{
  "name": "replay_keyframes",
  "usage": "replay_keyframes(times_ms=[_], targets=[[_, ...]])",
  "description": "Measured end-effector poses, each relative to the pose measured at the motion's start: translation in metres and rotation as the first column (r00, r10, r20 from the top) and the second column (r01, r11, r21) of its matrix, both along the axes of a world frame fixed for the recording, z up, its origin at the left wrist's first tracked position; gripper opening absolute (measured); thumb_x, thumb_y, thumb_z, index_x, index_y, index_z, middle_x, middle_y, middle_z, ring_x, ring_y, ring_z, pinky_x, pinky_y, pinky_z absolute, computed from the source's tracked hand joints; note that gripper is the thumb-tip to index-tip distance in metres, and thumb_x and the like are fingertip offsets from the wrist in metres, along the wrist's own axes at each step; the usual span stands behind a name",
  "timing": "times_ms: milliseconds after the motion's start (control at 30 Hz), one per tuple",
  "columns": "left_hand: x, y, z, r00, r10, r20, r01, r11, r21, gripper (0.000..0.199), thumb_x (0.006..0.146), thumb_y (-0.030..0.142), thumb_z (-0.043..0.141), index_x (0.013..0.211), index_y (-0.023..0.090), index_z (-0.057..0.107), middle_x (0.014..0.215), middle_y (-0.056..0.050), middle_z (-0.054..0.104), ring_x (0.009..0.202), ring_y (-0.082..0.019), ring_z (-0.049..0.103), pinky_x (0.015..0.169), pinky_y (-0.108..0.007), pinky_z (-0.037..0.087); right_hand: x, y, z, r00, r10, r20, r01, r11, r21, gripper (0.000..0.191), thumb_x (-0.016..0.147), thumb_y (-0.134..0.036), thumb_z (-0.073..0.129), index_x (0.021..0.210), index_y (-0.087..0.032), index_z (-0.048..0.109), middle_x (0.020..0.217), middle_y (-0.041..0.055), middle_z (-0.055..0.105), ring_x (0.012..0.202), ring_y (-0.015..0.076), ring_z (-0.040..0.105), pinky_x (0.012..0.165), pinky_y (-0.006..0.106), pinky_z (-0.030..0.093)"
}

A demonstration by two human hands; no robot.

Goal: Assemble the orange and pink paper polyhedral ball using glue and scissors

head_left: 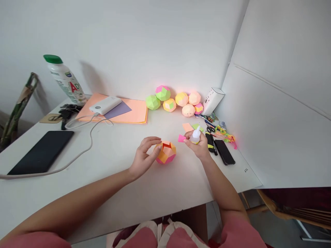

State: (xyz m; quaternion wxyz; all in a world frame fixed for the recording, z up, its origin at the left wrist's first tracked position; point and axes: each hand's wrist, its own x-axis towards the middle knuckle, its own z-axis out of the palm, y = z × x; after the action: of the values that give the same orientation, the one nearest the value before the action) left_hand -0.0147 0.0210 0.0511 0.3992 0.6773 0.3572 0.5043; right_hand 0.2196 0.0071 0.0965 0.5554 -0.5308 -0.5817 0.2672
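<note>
A faceted paper ball (168,156) in pink, orange and peach sits on the white table, with an opening in its top. My left hand (144,155) is at its left side, thumb across the front and fingers behind, lightly gripping it. To the right, my right hand (199,148) is closed round a small clear glue bottle (195,136) with a white nozzle pointing up. The same hand pinches a small pink paper piece (181,138) between its fingertips. Loose peach paper (187,127) and green paper (197,127) pieces lie just behind it.
Several finished paper balls (181,99) stand against the wall beside a white box (213,101). Scissors (210,128), pens and a black phone (224,152) lie at right. Leftward are paper sheets (137,112), a power bank (105,105) with cable, a tablet (41,151) and a bottle (67,81).
</note>
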Motion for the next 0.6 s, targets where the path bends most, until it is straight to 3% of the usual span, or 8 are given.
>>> replay_keyframes(times_ms=[100,167,300,500,600], targets=[[-0.006,-0.006,0.027,0.998,-0.045,-0.034,0.047,0.996,0.072,0.021,0.09,0.041,0.064,0.099,0.024,0.072,0.108,-0.008,0.068,0.107,-0.024,0.062,0.095,-0.04,0.052,-0.028,-0.006,0.035,0.95,0.302,0.083,-0.308,0.947,0.086,0.025,0.068,-0.027,0.079,0.079,-0.022,0.057,0.075,-0.0007,0.065,0.073,0.0154,0.06,0.07,0.032,0.051],[-0.01,-0.009,0.04,0.999,-0.04,0.004,0.04,0.994,0.103,0.018,0.091,0.039,0.063,0.097,0.024,0.073,0.104,-0.007,0.069,0.101,-0.022,0.063,0.091,-0.039,0.052,-0.044,-0.007,0.052,0.907,0.385,0.169,-0.401,0.913,0.073,0.022,0.072,-0.021,0.077,0.082,-0.022,0.057,0.078,-0.0009,0.065,0.074,0.015,0.061,0.07,0.031,0.051],[-0.018,-0.011,0.053,0.993,-0.081,0.082,0.075,0.995,0.071,0.017,0.093,0.037,0.062,0.091,0.024,0.073,0.098,-0.006,0.068,0.093,-0.019,0.063,0.083,-0.034,0.052,-0.064,-0.006,0.062,0.929,0.294,0.225,-0.323,0.94,0.106,0.022,0.073,-0.018,0.075,0.086,-0.022,0.058,0.081,-0.0015,0.065,0.073,0.0136,0.06,0.068,0.028,0.05],[-0.022,-0.01,0.058,0.985,-0.073,0.159,0.077,0.997,-0.021,0.015,0.089,0.038,0.069,0.088,0.024,0.075,0.094,-0.004,0.069,0.087,-0.017,0.063,0.077,-0.03,0.052,-0.076,-0.001,0.053,0.922,0.355,0.154,-0.363,0.932,0.023,0.019,0.075,-0.02,0.072,0.085,-0.021,0.056,0.081,-0.0019,0.064,0.074,0.0126,0.06,0.067,0.027,0.05],[-0.023,-0.007,0.061,0.975,-0.071,0.209,0.09,0.993,-0.081,0.02,0.086,0.043,0.072,0.083,0.023,0.075,0.088,-0.004,0.068,0.082,-0.016,0.062,0.073,-0.03,0.052,-0.072,0.002,0.052,0.93,0.361,0.068,-0.361,0.932,-0.015,0.027,0.075,-0.023,0.075,0.091,-0.022,0.053,0.081,-0.0029,0.062,0.074,0.0119,0.06,0.068,0.026,0.051]])
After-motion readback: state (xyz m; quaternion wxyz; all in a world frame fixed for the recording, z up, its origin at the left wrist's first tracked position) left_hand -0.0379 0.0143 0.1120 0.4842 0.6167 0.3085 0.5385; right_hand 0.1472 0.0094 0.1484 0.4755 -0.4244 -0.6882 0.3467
